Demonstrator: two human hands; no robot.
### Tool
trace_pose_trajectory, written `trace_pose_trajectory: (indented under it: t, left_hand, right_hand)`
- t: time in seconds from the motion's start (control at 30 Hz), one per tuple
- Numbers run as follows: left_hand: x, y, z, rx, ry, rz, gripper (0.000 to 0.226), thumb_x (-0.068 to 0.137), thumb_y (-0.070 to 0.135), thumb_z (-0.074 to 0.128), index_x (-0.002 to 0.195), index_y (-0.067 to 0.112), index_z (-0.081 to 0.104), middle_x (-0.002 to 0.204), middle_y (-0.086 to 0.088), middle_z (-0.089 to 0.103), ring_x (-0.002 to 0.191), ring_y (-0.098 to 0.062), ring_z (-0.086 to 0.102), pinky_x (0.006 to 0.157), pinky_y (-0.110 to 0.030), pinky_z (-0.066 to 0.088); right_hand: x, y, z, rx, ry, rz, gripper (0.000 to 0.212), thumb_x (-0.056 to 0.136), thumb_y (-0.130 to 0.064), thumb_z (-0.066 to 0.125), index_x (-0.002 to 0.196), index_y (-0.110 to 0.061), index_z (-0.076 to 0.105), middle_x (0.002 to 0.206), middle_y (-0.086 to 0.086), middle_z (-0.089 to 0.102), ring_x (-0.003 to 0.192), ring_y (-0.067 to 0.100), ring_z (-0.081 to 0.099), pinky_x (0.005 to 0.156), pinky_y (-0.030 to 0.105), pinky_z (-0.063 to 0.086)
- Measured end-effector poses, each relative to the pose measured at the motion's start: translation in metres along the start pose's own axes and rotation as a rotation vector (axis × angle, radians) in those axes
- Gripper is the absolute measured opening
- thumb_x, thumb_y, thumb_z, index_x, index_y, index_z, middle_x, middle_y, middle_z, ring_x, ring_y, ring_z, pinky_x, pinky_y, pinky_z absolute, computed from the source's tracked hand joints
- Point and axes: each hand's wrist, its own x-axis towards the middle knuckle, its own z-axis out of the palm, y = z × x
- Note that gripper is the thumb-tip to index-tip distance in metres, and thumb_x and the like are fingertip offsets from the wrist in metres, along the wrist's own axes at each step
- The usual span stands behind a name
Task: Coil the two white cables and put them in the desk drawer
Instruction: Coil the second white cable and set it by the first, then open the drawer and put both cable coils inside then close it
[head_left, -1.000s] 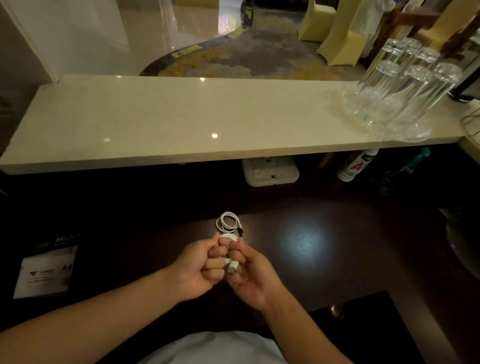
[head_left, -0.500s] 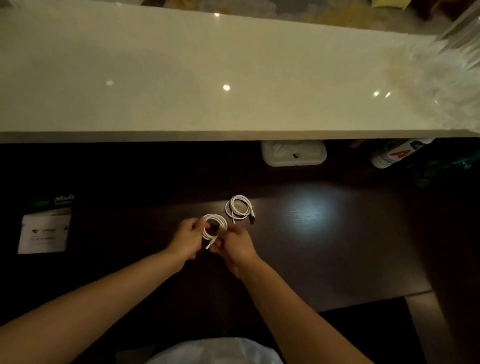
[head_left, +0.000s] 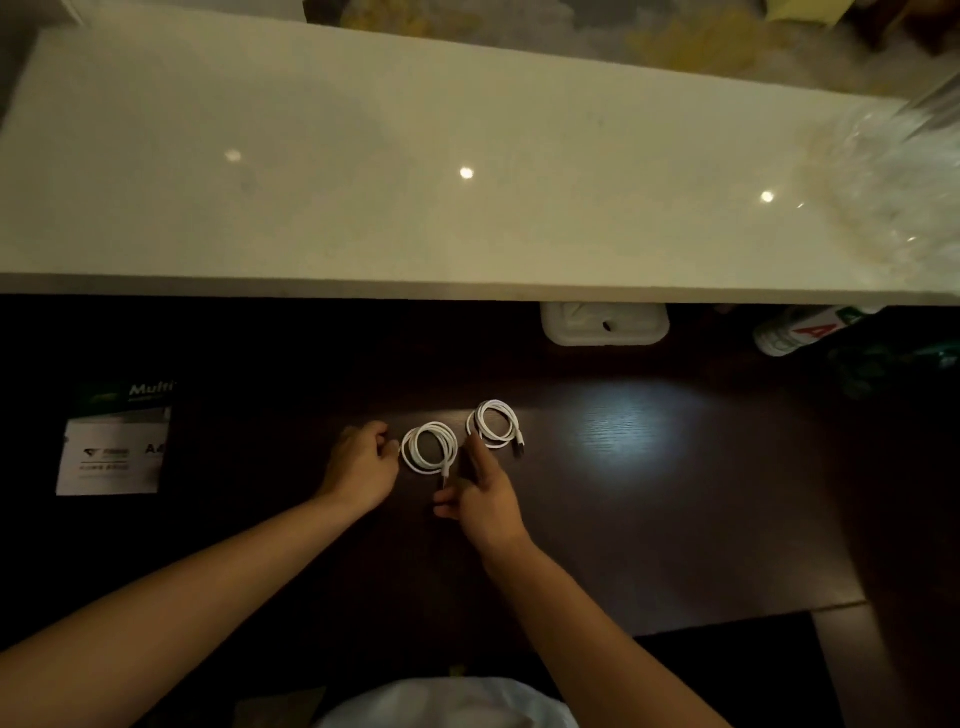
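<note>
**A:** Item one, nearest: right hand (head_left: 480, 501), on the dark desk (head_left: 675, 519). State?

**B:** Fingers spread loose, nothing gripped; index finger reaches toward the gap between the two coils. Whether it touches either, I cannot tell.

**A:** Item two: left hand (head_left: 363, 460).

**B:** Curled, fingertips at the left rim of the near coil (head_left: 430, 448). Pinching the strand or only steadying it: cannot tell in this light.

**A:** Item three, the cables.

**B:** Near coil flat on the desk between the hands, plug end trailing toward the right hand. Far coil (head_left: 494, 423) just beside it, up and to the right, dark plug on its right side. Both untied.

**A:** Risk?

**B:** Likely springing open once lifted, since nothing binds the loops. A trailing plug could snag the neighbouring coil. The drawer is not in view.

**A:** Beyond?

**B:** White socket box (head_left: 605, 323) under the pale counter (head_left: 415, 208). Well apart; no hazard.
</note>
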Motion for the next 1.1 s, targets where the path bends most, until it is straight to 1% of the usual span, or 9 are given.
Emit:
trace_pose_trajectory:
  t: [0.07, 0.2, 0.4, 0.5, 0.57, 0.83, 0.93, 1.03, 1.1]
  left_hand:
    - [-0.005, 0.0, -0.008, 0.032, -0.004, 0.005, 0.036, 0.092, 0.018, 0.057, 0.126, 0.006, 0.057, 0.121, -0.019, 0.058, 0.092, -0.04, 0.067, 0.088, -0.045, 0.055]
    - [-0.028, 0.009, -0.017, 0.108, -0.025, 0.085, 0.032, 0.089, 0.017, 0.06, 0.119, 0.008, 0.06, 0.113, -0.015, 0.062, 0.098, -0.033, 0.064, 0.087, -0.037, 0.052]
    - [-0.094, 0.024, -0.024, 0.295, -0.136, 0.223, 0.025, 0.09, 0.019, 0.056, 0.114, 0.013, 0.062, 0.108, -0.006, 0.066, 0.095, -0.023, 0.064, 0.075, -0.025, 0.045]
    - [-0.133, 0.027, -0.021, 0.338, -0.158, 0.24, 0.022, 0.089, 0.021, 0.057, 0.109, 0.015, 0.064, 0.099, -0.005, 0.069, 0.084, -0.022, 0.067, 0.073, -0.027, 0.051]
    - [-0.165, 0.028, -0.014, 0.372, -0.162, 0.25, 0.022, 0.09, 0.022, 0.057, 0.109, 0.014, 0.064, 0.091, -0.001, 0.067, 0.075, -0.019, 0.064, 0.074, -0.03, 0.053]
    - [-0.284, 0.022, 0.044, 0.537, -0.089, 0.319, 0.023, 0.092, 0.029, 0.052, 0.11, 0.018, 0.061, 0.104, 0.0, 0.063, 0.092, -0.02, 0.063, 0.078, -0.035, 0.054]
    - [-0.315, 0.006, 0.067, 0.577, -0.159, 0.284, 0.022, 0.095, 0.03, 0.048, 0.11, 0.019, 0.059, 0.106, -0.001, 0.058, 0.091, -0.019, 0.06, 0.078, -0.038, 0.056]
    - [-0.324, -0.009, 0.091, 0.653, -0.215, 0.316, 0.023, 0.096, 0.033, 0.045, 0.111, 0.019, 0.056, 0.11, -0.001, 0.054, 0.095, -0.021, 0.057, 0.079, -0.038, 0.054]
    - [-0.32, -0.019, 0.106, 0.679, -0.219, 0.317, 0.025, 0.096, 0.033, 0.044, 0.113, 0.018, 0.056, 0.114, -0.003, 0.055, 0.099, -0.023, 0.057, 0.081, -0.039, 0.054]
  right_hand:
    - [-0.01, -0.002, -0.009, -0.022, 0.011, -0.009, 0.061, 0.093, 0.01, 0.035, 0.143, -0.025, 0.039, 0.108, -0.007, 0.059, 0.067, 0.014, 0.059, 0.059, 0.028, 0.054]
    - [-0.027, 0.0, -0.031, -0.169, 0.037, -0.006, 0.036, 0.096, 0.001, 0.043, 0.129, -0.008, 0.055, 0.101, 0.003, 0.065, 0.06, 0.01, 0.057, 0.049, 0.023, 0.049]
    - [-0.065, 0.002, -0.062, -0.444, -0.049, -0.073, 0.021, 0.094, -0.006, 0.05, 0.11, -0.014, 0.061, 0.091, 0.005, 0.066, 0.057, 0.012, 0.055, 0.047, 0.024, 0.046]
    - [-0.087, 0.008, -0.081, -0.633, -0.054, -0.187, 0.02, 0.089, -0.01, 0.052, 0.103, -0.01, 0.066, 0.099, 0.014, 0.072, 0.072, 0.023, 0.063, 0.067, 0.041, 0.056]
    - [-0.109, 0.013, -0.099, -0.759, -0.076, -0.259, 0.022, 0.087, -0.01, 0.05, 0.098, -0.004, 0.069, 0.1, 0.02, 0.073, 0.085, 0.034, 0.068, 0.079, 0.048, 0.056]
    - [-0.18, 0.057, -0.162, -1.064, -0.141, -0.441, 0.027, 0.09, -0.016, 0.052, 0.109, -0.007, 0.068, 0.111, 0.015, 0.071, 0.104, 0.032, 0.065, 0.091, 0.044, 0.053]
    - [-0.196, 0.087, -0.174, -1.103, -0.216, -0.377, 0.025, 0.089, -0.014, 0.05, 0.106, -0.003, 0.065, 0.108, 0.019, 0.069, 0.1, 0.035, 0.064, 0.085, 0.043, 0.055]
    - [-0.195, 0.11, -0.179, -1.157, -0.23, -0.347, 0.009, 0.084, -0.012, 0.049, 0.086, -0.007, 0.056, 0.098, 0.018, 0.067, 0.091, 0.037, 0.064, 0.067, 0.036, 0.049]
    - [-0.188, 0.12, -0.178, -1.166, -0.219, -0.31, 0.01, 0.086, -0.014, 0.048, 0.088, -0.009, 0.057, 0.101, 0.016, 0.067, 0.09, 0.033, 0.064, 0.069, 0.036, 0.05]
